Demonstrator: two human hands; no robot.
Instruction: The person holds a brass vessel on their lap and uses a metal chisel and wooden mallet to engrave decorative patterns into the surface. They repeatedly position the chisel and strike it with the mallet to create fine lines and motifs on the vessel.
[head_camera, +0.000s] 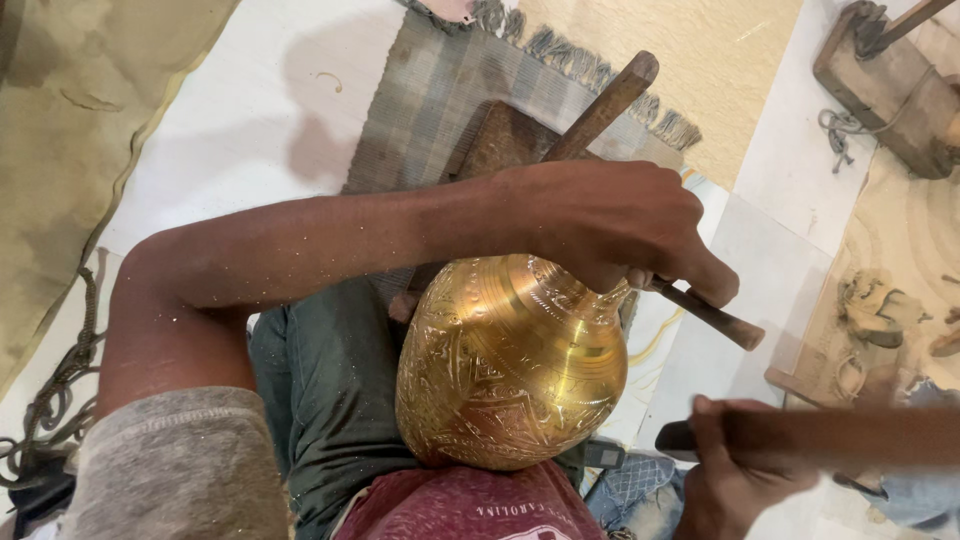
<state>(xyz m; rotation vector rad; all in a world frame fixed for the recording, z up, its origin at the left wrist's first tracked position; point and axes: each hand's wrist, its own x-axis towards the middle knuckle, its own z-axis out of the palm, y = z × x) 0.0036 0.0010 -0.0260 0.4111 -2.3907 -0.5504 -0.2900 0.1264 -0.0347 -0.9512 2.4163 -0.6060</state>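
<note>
Resting on the person's lap, close under the camera, is a large brass pot (512, 365) with engraved patterns; it lies tilted, its neck turned away from the body, so what is inside cannot be seen. Beyond the pot lies a striped fringed mat (450, 90). Over the pot's neck the left hand (610, 225) has its fingers curled tight around a thin dark chisel (715, 318). To the right of the pot, the right hand (735, 480) grips a blurred wooden handle (830, 437) with closed fingers.
</note>
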